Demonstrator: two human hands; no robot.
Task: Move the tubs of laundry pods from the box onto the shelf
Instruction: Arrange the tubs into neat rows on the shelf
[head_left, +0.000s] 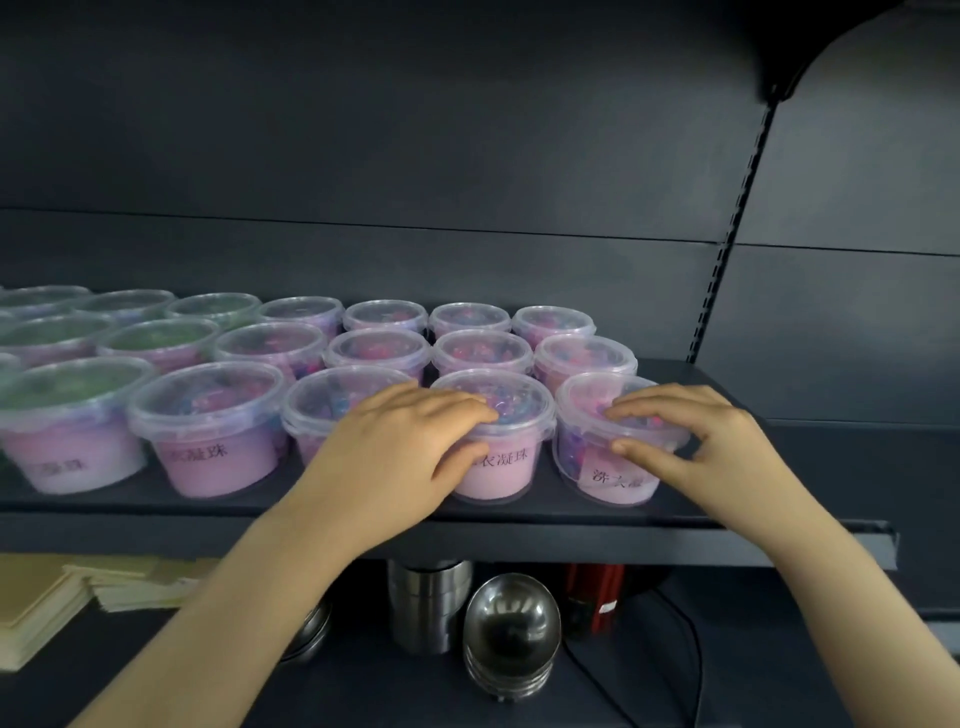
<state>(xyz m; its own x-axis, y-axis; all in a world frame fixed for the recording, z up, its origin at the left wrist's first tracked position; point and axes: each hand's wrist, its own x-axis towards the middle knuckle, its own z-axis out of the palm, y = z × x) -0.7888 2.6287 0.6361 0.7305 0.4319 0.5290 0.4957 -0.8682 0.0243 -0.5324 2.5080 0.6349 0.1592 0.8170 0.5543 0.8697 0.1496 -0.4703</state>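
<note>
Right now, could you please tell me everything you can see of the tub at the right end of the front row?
The tub is a clear round plastic pot with a clear lid, pink and blue pods showing through and a pink label with black characters. It stands upright on the dark shelf near its front edge, beside the neighbouring tub. The right hand grips it, fingertips on the lid, thumb against the rim.

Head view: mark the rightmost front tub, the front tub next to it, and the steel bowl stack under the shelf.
rightmost front tub (582, 402), head view, left part of its clear lid.
front tub next to it (501, 470), head view, on its pink label.
steel bowl stack (511, 629), head view, middle of the top bowl.
</note>
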